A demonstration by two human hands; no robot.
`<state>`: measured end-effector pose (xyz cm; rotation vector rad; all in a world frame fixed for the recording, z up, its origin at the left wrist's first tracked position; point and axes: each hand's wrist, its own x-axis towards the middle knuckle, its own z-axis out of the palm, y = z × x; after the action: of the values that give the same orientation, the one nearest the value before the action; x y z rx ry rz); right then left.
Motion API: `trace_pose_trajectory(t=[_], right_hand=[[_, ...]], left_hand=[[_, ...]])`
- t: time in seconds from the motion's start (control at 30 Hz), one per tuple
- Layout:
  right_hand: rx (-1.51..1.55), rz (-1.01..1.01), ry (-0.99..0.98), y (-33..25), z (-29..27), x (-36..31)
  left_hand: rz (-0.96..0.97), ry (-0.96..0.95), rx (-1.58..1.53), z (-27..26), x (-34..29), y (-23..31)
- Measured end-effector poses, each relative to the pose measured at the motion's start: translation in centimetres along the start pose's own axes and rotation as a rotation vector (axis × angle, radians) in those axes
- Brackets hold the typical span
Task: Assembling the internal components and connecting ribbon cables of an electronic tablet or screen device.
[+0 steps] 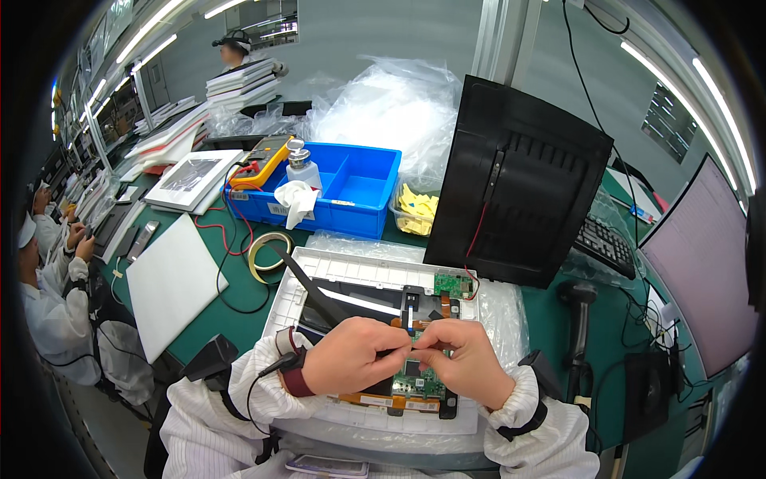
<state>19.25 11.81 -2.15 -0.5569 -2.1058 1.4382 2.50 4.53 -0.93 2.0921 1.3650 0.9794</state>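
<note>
One panel (535,188) beyond board (420,385), scanner (577,319) perhaps rightward

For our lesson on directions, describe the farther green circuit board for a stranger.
Find the tall black panel, then the white frame before it. At the frame's far right corner sits the farther green board. Unlike the nearer board, it has a red wire alongside.

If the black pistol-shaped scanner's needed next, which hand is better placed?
Right hand, probably: the scanner is off to its right. The left hand is farther; both are over the green circuit board.
</note>
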Motion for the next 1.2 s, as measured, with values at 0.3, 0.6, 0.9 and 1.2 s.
trace_pose_trajectory(t=[0.3,0.6,0.9,1.2], right_hand=[[-0.227,-0.302,0.140,0.5,0.5,-0.2],[0.342,-0.061,0.174,-0.8,0.3,-0.7],[0.577,0.092,0.113,1.0,-0.2,-0.3],[0.350,0.068,0.088,0.2,0.6,-0.6]], left_hand=[[-0.127,-0.017,-0.248,0.3,0.0,-0.2],[-0.186,0.600,0.258,-5.8,2.2,-6.1],[-0.011,0.119,-0.164,-1.6,0.7,-1.1],[-0.169,-0.023,-0.508,0.6,-0.3,-1.6]])
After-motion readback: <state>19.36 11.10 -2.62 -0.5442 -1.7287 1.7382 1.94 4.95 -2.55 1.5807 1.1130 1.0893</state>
